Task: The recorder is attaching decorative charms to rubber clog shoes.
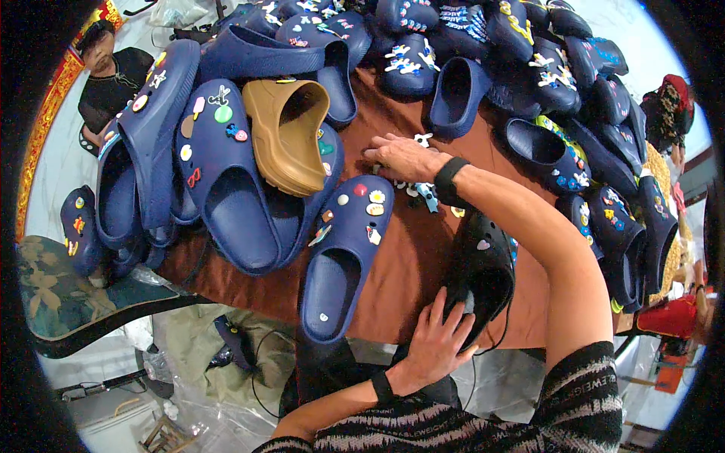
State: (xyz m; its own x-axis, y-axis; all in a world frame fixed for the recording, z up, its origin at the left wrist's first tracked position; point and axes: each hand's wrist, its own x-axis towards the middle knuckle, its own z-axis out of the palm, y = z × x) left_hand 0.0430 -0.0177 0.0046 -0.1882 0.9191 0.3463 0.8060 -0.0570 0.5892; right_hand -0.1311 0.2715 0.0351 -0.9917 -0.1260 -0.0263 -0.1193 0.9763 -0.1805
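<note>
My left hand [438,347] grips the heel end of a black clog [483,257], which bears a pale heart-shaped charm. The fingers reach over the rim of its opening. Further away, my right hand [408,160] bends down to the table beside loose small charms [429,195]; its fingertips are drawn together, and whatever is between them is too small to make out. To the left of the black clog lies a navy clog [347,253] with several colourful charms on its toe.
A brown cloth [377,102] covers the table. Decorated navy clogs [219,166] are heaped on the left, with a tan clog [291,136] on top. More clogs [547,155] crowd the back and right. At the back left stands a person [113,83] in black.
</note>
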